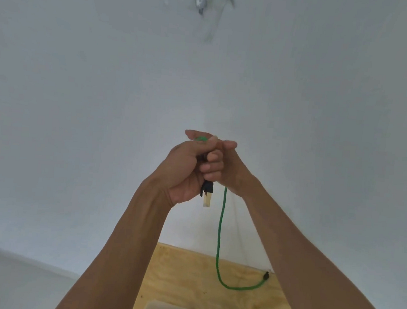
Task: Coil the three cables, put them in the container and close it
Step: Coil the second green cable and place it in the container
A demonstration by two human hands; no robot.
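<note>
Green cable [221,229] gripped by both hands' clenched fingers [211,166], hanging to wooden table [188,275]

Soft, even, rather dim light with a cool grey cast fills the white wall [80,96]. No glare and no hard shadows on it. The whole frame is slightly soft; wide-angle bending shows toward the wall's lower left edge.

You have no text, label, brand, number or sign to read anywhere in front of you here.
</note>
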